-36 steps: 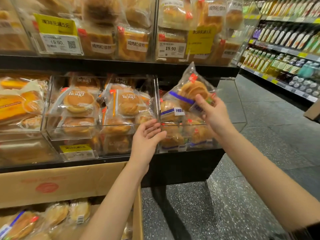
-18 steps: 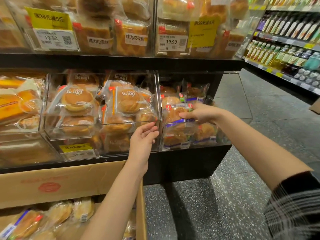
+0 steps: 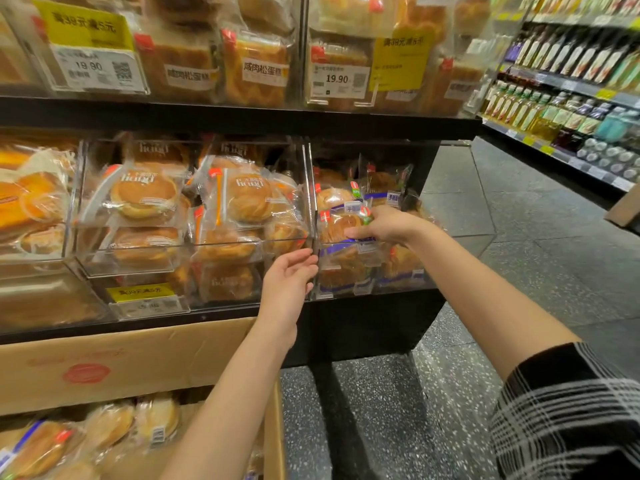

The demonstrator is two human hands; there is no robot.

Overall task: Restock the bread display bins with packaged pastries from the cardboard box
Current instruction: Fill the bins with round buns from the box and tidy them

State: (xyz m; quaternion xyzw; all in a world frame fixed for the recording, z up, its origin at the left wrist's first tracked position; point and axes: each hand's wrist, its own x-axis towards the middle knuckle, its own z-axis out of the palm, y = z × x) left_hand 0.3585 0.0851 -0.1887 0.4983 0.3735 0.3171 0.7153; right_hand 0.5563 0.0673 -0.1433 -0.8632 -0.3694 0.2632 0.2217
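My right hand [image 3: 382, 227] reaches into the rightmost clear display bin [image 3: 398, 285] and grips a packaged pastry [image 3: 341, 226] with a blue stripe, lying on top of the other packs there. My left hand [image 3: 289, 277] hovers with relaxed, straight fingers at the front edge of the divider between that bin and the middle bin [image 3: 166, 252], holding nothing. The cardboard box [image 3: 138, 362] stands open at the lower left, with several wrapped pastries [image 3: 104, 431] inside.
An upper shelf [image 3: 239, 114] of packaged loaves with yellow price tags hangs above the bins. A shelf of bottles [image 3: 571, 95] runs along the right side of the aisle. Speckled grey floor [image 3: 519, 244] lies to the right of the black display stand.
My right hand carried the pastry pack from above the bin down into the rightmost bin. My left hand stayed near the divider, dropping slightly.
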